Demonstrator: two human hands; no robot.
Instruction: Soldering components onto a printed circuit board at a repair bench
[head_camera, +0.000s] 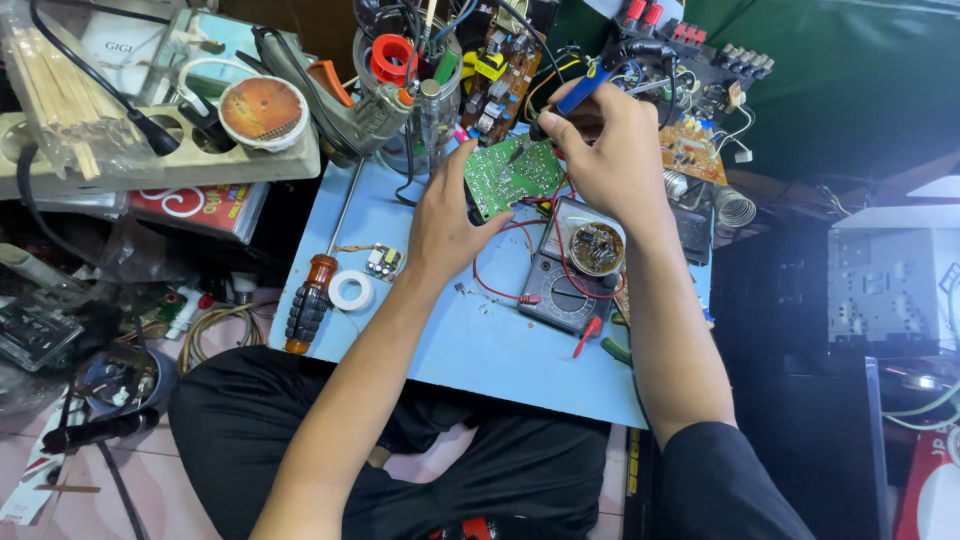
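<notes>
Left hand (447, 222) grips green circuit board (512, 175) by its near edge, fingers clenched on it, board tilted above blue work board (460, 340). Right hand (610, 150) grasps blue-handled soldering iron (580, 92), fingers closed round handle, tip approx. at board's top edge; tip contact can't be told. Multimeter (570, 270) lies just below board, w/ red lead (497, 292) beside it. Orange-handled screwdriver (310, 300) and white tape roll (352, 291) lie to left.
</notes>
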